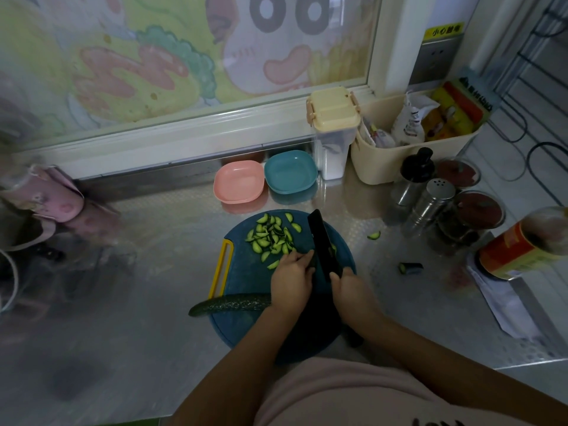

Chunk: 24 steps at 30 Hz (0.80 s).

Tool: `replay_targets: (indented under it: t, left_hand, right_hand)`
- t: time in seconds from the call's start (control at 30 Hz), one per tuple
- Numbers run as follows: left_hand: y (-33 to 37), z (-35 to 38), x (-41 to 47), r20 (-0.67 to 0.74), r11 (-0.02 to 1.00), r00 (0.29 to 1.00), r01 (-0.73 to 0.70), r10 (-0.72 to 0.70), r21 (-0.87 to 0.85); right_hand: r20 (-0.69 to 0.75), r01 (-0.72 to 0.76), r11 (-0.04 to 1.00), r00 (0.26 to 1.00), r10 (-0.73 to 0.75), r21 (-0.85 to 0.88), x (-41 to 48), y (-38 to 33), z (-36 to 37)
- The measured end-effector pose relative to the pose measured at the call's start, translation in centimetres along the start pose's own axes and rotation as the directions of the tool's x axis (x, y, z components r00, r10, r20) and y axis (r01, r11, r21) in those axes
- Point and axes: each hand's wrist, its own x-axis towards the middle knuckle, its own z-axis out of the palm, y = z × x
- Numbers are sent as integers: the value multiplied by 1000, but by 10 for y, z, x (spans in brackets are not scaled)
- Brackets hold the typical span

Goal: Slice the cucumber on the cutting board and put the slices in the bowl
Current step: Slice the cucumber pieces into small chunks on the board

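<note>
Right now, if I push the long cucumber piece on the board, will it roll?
Likely: the cucumber looks rounded and stiff, so it may roll whole. Its tip overhangs the cutting board, so it could tip off.

Half-moon slices [272,236] piled on blue cutting board [246,281]; dark cucumber [230,303] overhangs left edge; pink bowl [239,181], teal bowl [290,175] beyond.

Cutting board [246,272] on counter [138,241]; slices [272,236] heaped on its far half; knife [324,244] just right of them; cucumber [229,303] across board's near-left edge, overhanging; left bowl [239,181] and right bowl [290,171] side by side behind board; stray slice [374,235] on counter, right.
</note>
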Motion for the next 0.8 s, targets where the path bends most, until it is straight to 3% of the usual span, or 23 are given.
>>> replay_targets:
  t: [0.27, 0.6, 0.8]
  left_hand:
    - [-1, -1, -2, -18, 1000, 1000, -11, 10, -18]
    - [-8, 1, 4, 8, 997, 997, -79, 79, -10]
    - [-11, 0, 6, 20, 995, 995, -96, 96, -26]
  right_hand:
    - [-9, 83, 996, 997, -82, 35, -9, -3, -6]
    - [3, 63, 995, 998, -63, -71, -7, -5, -3]
    - [44, 40, 999, 998, -40, -7, -3, -6, 0]
